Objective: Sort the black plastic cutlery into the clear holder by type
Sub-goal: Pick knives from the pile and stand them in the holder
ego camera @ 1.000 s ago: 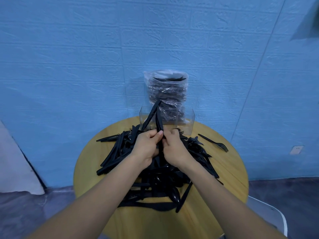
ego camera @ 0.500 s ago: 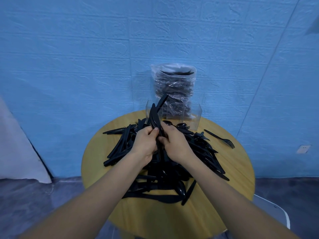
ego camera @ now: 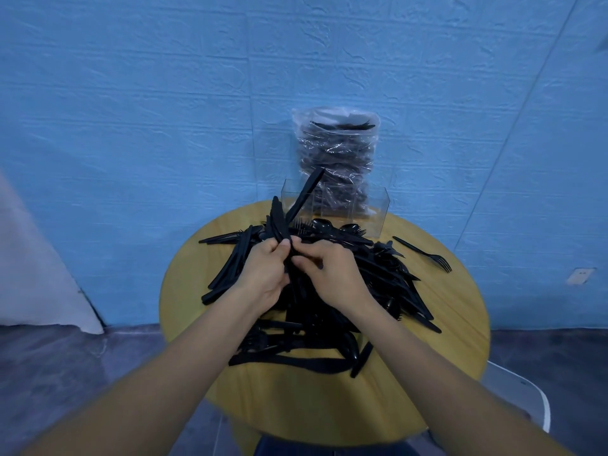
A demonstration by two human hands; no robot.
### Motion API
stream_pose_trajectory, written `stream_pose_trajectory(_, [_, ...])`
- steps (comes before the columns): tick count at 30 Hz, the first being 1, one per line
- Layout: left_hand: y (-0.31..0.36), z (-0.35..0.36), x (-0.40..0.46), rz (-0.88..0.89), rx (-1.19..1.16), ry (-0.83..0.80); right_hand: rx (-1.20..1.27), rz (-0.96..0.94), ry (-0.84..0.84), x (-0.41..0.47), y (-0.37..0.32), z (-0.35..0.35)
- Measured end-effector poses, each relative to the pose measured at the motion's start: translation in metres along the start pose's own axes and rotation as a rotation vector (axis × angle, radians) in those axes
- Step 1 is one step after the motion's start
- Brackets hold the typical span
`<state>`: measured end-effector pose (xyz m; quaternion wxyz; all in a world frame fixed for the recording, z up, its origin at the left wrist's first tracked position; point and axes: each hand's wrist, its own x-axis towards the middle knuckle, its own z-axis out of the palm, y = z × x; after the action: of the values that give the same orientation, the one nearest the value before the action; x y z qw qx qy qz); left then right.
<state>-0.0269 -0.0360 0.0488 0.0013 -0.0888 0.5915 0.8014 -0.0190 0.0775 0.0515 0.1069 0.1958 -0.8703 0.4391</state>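
Since a second ago your bunch of knives (ego camera: 279,222) has been raised slightly and fanned, one blade leaning toward the clear holder (ego camera: 378,205). Your left hand (ego camera: 263,274) is closed round the handles; your right hand (ego camera: 329,274) pinches them from the other side. The cutlery pile (ego camera: 378,278) remains on the bench (ego camera: 460,307), before the holder, apparently empty. Square the handles before inserting, one compartment only.

Dim bluish light, wide-angle edge distortion.

left hand (ego camera: 263,274) gripping, right hand (ego camera: 332,274) pinching
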Motion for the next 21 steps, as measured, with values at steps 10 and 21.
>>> stream_pose_trajectory(10, [-0.004,-0.045,0.002,-0.020,-0.003,0.211,-0.188,0.399,-0.085,-0.004,0.044,-0.003])
stream_pose_trajectory(21, [-0.025,-0.047,0.005,0.000,0.176,0.195,-0.397,0.542,-0.008,0.021,0.028,0.035])
